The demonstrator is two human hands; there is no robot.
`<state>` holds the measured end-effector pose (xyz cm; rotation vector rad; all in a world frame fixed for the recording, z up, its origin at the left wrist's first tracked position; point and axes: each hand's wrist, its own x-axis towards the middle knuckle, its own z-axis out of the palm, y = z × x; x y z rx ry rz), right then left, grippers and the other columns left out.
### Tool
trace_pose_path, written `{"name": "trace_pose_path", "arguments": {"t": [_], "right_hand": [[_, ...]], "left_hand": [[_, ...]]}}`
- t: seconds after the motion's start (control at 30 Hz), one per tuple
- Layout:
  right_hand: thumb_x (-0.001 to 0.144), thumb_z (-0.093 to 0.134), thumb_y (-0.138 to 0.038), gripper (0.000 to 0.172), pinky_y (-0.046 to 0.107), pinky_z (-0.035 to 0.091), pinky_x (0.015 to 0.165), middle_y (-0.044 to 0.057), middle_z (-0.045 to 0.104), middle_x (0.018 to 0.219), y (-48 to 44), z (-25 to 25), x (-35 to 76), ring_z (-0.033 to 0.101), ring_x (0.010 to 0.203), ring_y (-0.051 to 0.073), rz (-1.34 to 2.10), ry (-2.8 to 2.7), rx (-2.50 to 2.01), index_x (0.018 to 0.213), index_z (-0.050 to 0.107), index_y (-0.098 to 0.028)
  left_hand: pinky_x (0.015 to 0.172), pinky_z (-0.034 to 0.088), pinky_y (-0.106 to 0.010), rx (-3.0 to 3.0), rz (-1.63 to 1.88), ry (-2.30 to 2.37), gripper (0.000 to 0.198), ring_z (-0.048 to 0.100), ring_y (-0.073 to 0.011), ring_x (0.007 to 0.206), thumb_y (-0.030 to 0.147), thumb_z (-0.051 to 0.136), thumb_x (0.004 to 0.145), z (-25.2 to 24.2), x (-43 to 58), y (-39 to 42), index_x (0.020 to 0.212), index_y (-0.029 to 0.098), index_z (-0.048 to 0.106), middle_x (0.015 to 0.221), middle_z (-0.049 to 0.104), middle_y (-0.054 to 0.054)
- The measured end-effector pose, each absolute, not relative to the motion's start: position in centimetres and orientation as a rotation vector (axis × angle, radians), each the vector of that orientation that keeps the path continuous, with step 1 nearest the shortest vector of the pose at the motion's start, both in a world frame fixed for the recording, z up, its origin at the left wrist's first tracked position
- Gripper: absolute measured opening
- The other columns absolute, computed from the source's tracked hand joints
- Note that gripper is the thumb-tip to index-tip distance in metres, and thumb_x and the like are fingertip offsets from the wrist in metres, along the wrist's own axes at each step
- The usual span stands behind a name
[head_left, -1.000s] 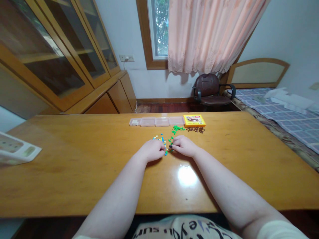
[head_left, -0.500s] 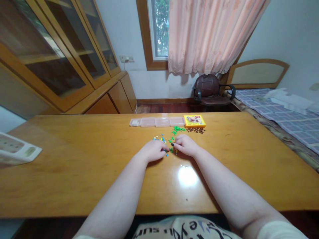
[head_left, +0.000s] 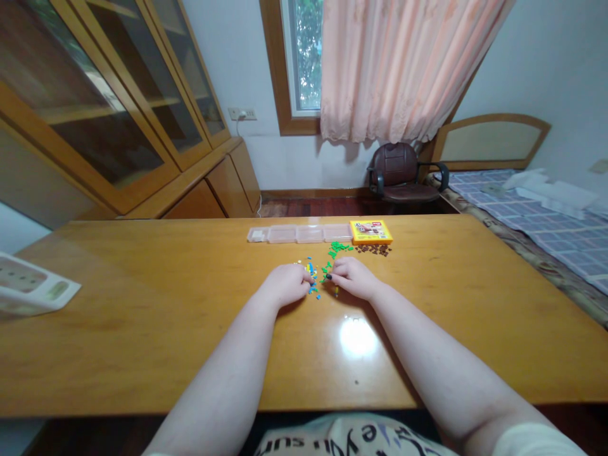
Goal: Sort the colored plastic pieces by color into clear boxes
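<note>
My left hand (head_left: 285,284) rests on the table with its fingers curled down at the edge of a loose pile of small blue and yellow building pieces (head_left: 311,271). Its fingertips are pressed together, and what they pinch is too small to make out. Opposite it, my right hand (head_left: 355,277) pinches a small dark piece (head_left: 329,277) between thumb and finger. Small green pieces (head_left: 325,270) lie in a loose line between the hands. Just under the right hand stands a tiny yellow and blue piece (head_left: 337,291).
Farther back lie a green heap (head_left: 339,247) and a brown heap (head_left: 375,249) of pieces. Clear plastic trays (head_left: 282,234) line up beside a yellow box (head_left: 371,232) near the table's (head_left: 166,316) far edge. A white object (head_left: 35,285) stands at the left.
My left hand has drawn back to the left, away from the green pieces, uncovering more blue and yellow ones. The right hand has hardly moved.
</note>
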<state>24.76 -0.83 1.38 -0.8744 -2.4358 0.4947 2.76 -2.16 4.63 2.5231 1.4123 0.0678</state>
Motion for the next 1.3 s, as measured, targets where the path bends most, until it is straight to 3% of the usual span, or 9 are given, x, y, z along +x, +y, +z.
{"name": "trace_pose_path", "arguments": {"t": [0.23,0.43,0.53,0.63,0.87,1.13,1.3], "right_hand": [[0.089,0.053,-0.039,0.026,0.027,0.033,0.068,0.003,0.059,0.071,-1.6,1.5,24.1,0.052,0.071,0.015,0.521,-2.608,-0.727,0.089,0.074,-0.022],[0.094,0.044,-0.040,0.043,0.028,0.032,0.068,0.004,0.056,0.067,-1.0,1.2,24.7,0.049,0.069,0.015,0.414,-2.514,-0.969,0.068,0.070,-0.017],[0.097,0.035,-0.038,0.046,0.028,0.035,0.070,0.005,0.059,0.071,-0.4,0.6,25.2,0.051,0.072,0.016,0.452,-2.329,-1.070,0.076,0.070,-0.016],[0.098,0.031,-0.038,0.046,0.029,0.039,0.075,0.007,0.063,0.081,0.1,0.0,25.5,0.055,0.080,0.018,0.509,-2.101,-1.102,0.089,0.070,-0.016],[0.097,0.034,-0.031,0.050,0.030,0.037,0.073,0.004,0.063,0.063,-0.1,0.5,25.5,0.053,0.067,0.015,0.565,-2.230,-1.032,0.064,0.069,-0.016],[0.095,0.042,-0.031,0.039,0.031,0.035,0.075,0.005,0.065,0.071,-0.3,0.5,25.1,0.053,0.073,0.016,0.361,-2.376,-1.075,0.072,0.070,-0.016],[0.096,0.040,-0.033,0.043,0.028,0.035,0.070,0.005,0.063,0.069,-0.3,0.6,25.2,0.052,0.070,0.015,0.244,-2.297,-1.256,0.067,0.067,-0.016]], "left_hand": [[0.074,0.047,-0.028,2.502,0.094,1.448,0.027,0.064,-0.0199,0.083,0.024,0.051,0.076,4.5,2.9,-2.0,0.088,0.029,0.075,0.088,0.073,-0.003],[0.075,0.047,-0.028,2.512,0.110,1.456,0.027,0.064,-0.0192,0.084,0.023,0.051,0.077,4.4,2.8,-2.1,0.089,0.028,0.074,0.090,0.072,-0.003],[0.074,0.047,-0.028,2.561,0.127,1.419,0.027,0.063,-0.0194,0.083,0.024,0.050,0.078,4.5,2.8,-2.2,0.090,0.028,0.074,0.089,0.072,-0.003],[0.078,0.046,-0.031,2.667,0.173,1.296,0.028,0.061,-0.0202,0.085,0.023,0.049,0.079,4.7,3.1,-2.4,0.094,0.028,0.073,0.089,0.070,-0.003],[0.097,0.036,-0.042,2.741,0.251,1.075,0.029,0.055,-0.0233,0.104,0.022,0.055,0.076,4.2,4.1,-2.8,0.100,0.025,0.070,0.104,0.069,-0.004],[0.111,0.022,-0.046,2.713,0.232,1.095,0.037,0.048,-0.0226,0.121,0.026,0.053,0.080,3.0,4.5,-2.4,0.115,0.026,0.062,0.125,0.061,-0.004],[0.106,0.031,-0.043,2.716,0.357,1.176,0.032,0.054,-0.0207,0.113,0.021,0.045,0.084,3.0,4.6,-2.1,0.110,0.025,0.065,0.119,0.064,-0.003]]}}
